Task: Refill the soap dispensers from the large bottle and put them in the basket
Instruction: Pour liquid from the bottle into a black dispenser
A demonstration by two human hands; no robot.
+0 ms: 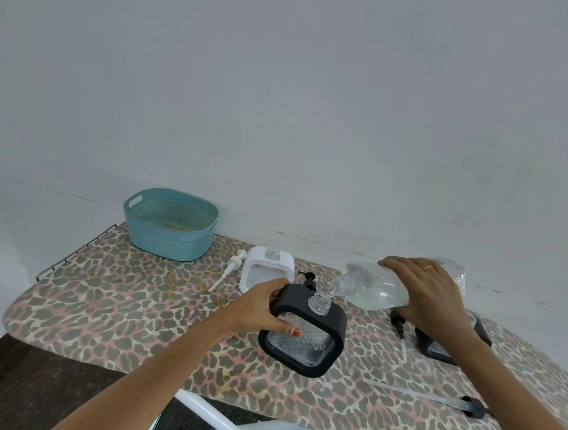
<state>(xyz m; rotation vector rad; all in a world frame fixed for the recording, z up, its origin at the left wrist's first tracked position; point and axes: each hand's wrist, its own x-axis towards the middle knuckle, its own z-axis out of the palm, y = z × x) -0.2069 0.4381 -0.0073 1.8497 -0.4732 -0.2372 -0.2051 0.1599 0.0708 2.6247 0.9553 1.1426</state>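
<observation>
My left hand (265,310) grips a black square soap dispenser (312,339) by its left side, holding it upright on the board with its clear neck uncapped. My right hand (427,289) holds the large clear bottle (377,289) tipped on its side, its mouth right over the dispenser's neck, and clear liquid runs in. A white dispenser (267,270) stands uncapped just behind. A second black dispenser (450,346) lies partly hidden under my right wrist. The teal basket (171,223) sits at the far left of the board.
All of it rests on a leopard-print ironing board (115,308) against a white wall. A white pump (227,268) lies beside the white dispenser, a black pump (399,327) near my right hand, another black pump (454,404) with a long tube at the near right edge.
</observation>
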